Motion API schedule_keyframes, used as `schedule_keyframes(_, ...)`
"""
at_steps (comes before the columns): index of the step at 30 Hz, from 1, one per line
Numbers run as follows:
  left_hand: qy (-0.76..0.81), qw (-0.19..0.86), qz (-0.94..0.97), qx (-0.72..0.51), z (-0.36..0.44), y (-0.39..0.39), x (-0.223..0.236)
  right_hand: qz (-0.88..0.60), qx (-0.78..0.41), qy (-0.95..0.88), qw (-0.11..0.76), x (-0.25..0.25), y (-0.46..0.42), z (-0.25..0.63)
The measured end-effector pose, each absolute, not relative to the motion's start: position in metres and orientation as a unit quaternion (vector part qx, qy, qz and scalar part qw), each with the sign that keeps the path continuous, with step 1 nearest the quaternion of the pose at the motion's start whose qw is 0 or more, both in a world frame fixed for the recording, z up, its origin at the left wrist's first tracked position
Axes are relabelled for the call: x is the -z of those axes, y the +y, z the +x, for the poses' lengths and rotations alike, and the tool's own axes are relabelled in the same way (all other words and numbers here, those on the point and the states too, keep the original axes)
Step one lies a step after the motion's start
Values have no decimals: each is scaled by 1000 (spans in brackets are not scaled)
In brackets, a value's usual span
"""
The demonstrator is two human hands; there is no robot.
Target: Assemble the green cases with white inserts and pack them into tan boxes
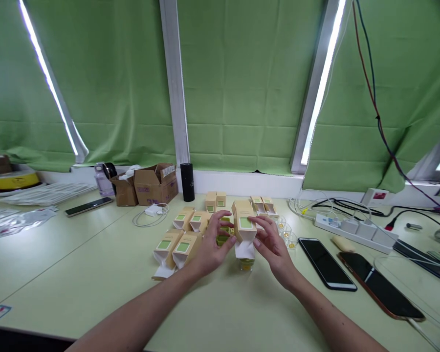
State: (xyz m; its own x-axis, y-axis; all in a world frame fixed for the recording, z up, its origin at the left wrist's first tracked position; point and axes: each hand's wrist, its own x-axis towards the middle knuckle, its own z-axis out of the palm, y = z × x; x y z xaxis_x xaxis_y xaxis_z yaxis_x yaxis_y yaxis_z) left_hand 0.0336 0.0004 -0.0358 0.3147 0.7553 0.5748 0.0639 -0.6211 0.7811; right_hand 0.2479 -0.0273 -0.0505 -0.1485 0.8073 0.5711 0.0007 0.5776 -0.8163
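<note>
A small cream carton [245, 222] with a green label stands tilted between my hands, its white flaps hanging open at the bottom. Beneath those flaps shows a small clear glass jar [246, 264] with something yellow in it. My right hand [275, 247] has fingertips and thumb on the carton's right side. On the other side, my left hand [213, 247] is open and curved, thumb and fingers apart, close to the carton's left edge. Several similar open cartons [183, 247] lie left of my left hand. Green-and-yellow pieces [223, 232] sit partly hidden behind its fingers.
Several clear jars [286, 232] and two cartons [264, 205] stand behind my right hand. Phones [328, 264] and a power strip [355, 230] with cables lie to the right. Cardboard boxes [156, 186], a black cylinder [187, 182] and a white charger [154, 210] are at the back left.
</note>
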Motion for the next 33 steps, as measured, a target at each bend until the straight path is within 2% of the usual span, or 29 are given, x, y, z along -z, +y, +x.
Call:
schedule_keyframes(9, 280, 309, 754, -507, 39, -1, 41, -307, -364, -675, 564, 50, -29, 246)
schedule_keyframes(19, 280, 363, 695, -555, 45, 2, 42, -315, -361, -672, 565, 52, -28, 247)
schedule_keyframes(33, 254, 378, 682, -572, 48, 3, 45, -315, -339, -679, 570, 52, -27, 245)
